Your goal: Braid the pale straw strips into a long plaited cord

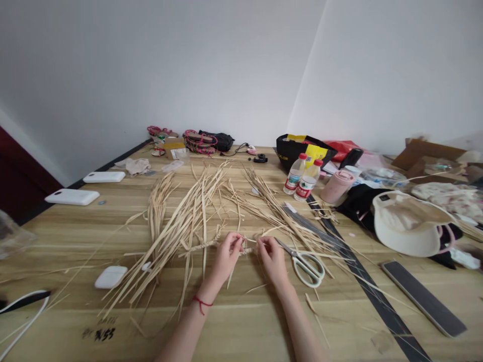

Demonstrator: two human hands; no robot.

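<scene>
My left hand [229, 249], with a red string round its wrist, pinches a thin straw strand [250, 241] between thumb and fingertips. The strand stretches across a short gap to my right hand [270, 254], whose fingers are closed on its other end. Just under the strand, a knotted straw braid [204, 245] runs leftward behind my left hand, and a bit of it shows between the hands. Scissors [308, 269] with pale green handles lie right beside my right hand, blades partly hidden by it. Loose straw [188, 206] spreads in a big bundle beyond my left hand.
More straw [271, 198] lies beyond my right hand. Two red-capped bottles [302, 178], a pink cup [337, 186], a cream cap [409, 221] and a dark flat bar [424, 297] stand or lie to the right. A white earbud case [110, 277] and white power banks [71, 196] are left.
</scene>
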